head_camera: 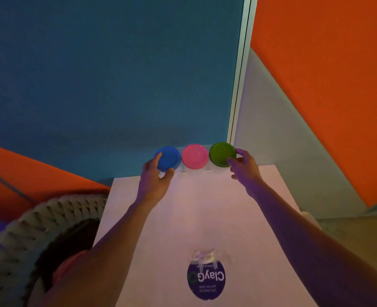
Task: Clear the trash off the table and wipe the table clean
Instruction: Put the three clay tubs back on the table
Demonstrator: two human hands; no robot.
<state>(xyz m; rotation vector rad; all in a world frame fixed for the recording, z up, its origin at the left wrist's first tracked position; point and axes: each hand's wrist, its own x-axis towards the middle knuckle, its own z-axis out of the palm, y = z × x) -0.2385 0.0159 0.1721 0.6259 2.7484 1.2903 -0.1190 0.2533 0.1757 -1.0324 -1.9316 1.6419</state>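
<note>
Three round lidded tubs in a row along the far edge of the white table (pixel 205 207), row running left to right, lids facing up. Left hand (pixel 155 176) grips the blue tub (pixel 169 157), fingers curled round its rim. Right hand (pixel 245 167) grips the green tub (pixel 221 154). Pink tub (pixel 195 156) sits between the hands, touching neither. Torn purple "ClayG" wrapper (pixel 206 278) lies well nearer than both hands, print upside down, long axis near-to-far.

Three round lidded tubs, a blue tub (pixel 168 158), a pink tub (pixel 194 156) and a green tub (pixel 221 154), are lined up side by side at the far edge of the pale desk (pixel 205 207). A clear packet with a purple ClayGo label (pixel 206 276) lies at the near edge.
</note>
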